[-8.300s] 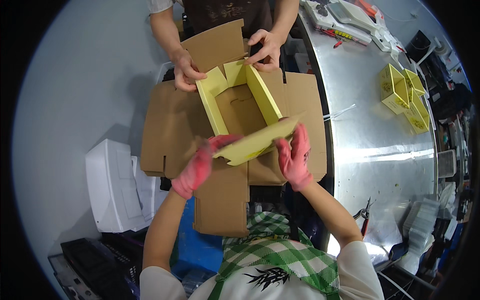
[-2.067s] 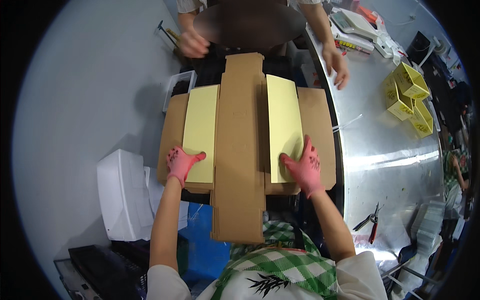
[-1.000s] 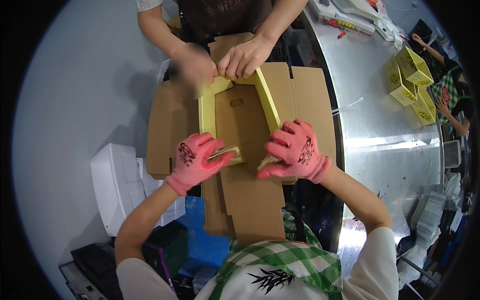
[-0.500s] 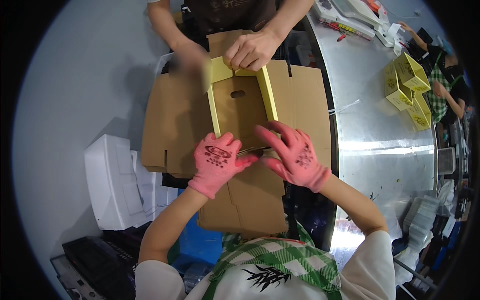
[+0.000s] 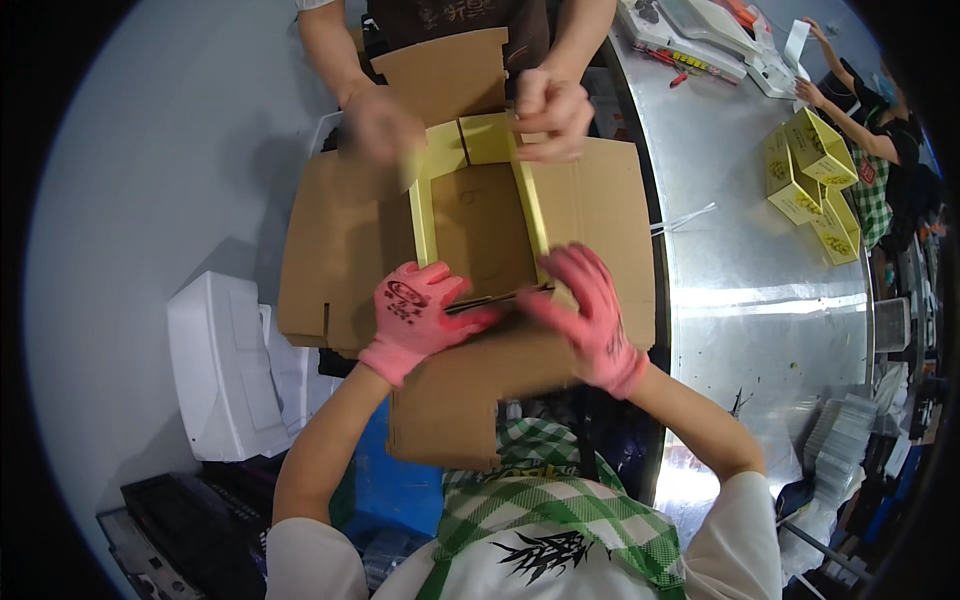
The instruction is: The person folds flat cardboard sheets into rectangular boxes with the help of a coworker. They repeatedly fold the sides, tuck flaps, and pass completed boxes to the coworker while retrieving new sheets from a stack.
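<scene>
A shallow box with yellow walls (image 5: 530, 205) and a brown inside stands at the middle, with brown cardboard (image 5: 605, 235) spread out around it. My left hand (image 5: 412, 312), in a pink glove, grips the box's near left corner, thumb along the near edge. At the near right corner is my right hand (image 5: 588, 318), also pink-gloved, its fingers apart and smeared by motion. Across from me a co-worker's hands work at the far end: one (image 5: 385, 135) is blurred by the left wall, the other (image 5: 553, 115) is by the far right corner. A brown flap (image 5: 445, 75) stands up there.
Right of the box runs a shiny metal table (image 5: 765, 330) bearing several yellow boxes (image 5: 812, 165) and a white device (image 5: 685, 35). White foam pieces (image 5: 225, 365) stand at left, near a blue bin (image 5: 395, 475). Another person (image 5: 880, 140) is at far right.
The far brown flap has risen. The co-worker's hand at the far right has moved right, off the far wall. My right hand has shifted slightly right; the near flap below it has moved.
</scene>
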The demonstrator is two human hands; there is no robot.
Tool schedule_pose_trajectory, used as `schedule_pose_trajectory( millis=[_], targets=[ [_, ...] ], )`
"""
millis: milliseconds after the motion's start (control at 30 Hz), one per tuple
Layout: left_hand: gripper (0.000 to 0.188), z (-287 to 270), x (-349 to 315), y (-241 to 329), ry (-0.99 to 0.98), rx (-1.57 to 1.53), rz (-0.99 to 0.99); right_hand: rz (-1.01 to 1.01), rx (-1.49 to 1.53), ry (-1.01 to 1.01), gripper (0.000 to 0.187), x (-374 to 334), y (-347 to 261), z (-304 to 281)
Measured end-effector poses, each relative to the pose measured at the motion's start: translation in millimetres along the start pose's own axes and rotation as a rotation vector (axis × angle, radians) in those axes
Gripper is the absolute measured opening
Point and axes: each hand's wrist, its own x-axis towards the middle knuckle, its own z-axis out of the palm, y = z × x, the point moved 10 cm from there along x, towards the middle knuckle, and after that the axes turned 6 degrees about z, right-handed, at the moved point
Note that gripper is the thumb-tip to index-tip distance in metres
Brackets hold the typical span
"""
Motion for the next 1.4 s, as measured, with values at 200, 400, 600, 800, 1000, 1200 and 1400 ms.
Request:
schedule_pose_trajectory(
  millis=[200,400,600,800,1000,1200,1400],
  targets=[
    [0.046,41,-56,-57,0.096,-1.271,-0.340,0.217,0.090,0.295,0.061,14,40,8],
    [0.057,10,-36,-21,0.594,-0.523,-0.318,0.342,-0.134,0.163,0.069,9,43,20],
    [0.047,-8,-20,-6,0.365,-0.184,-0.209,0.055,-0.388,-0.406,0.077,38,18,36],
    [0.049,-1,6,5,-0.300,0.211,-0.009,-0.147,-0.300,-0.624,0.049,35,27,55],
    [0.042,19,35,19,-0.646,0.520,0.253,-0.103,-0.155,-0.664,0.029,39,33,66],
    [0.057,82,18,25,-1.431,-0.587,-0.120,0.062,-0.029,-0.293,0.047,39,37,35],
    [0.110,123,12,34,-1.494,-0.725,0.079,0.702,0.364,-0.240,0.097,-45,107,68]
  ],
)
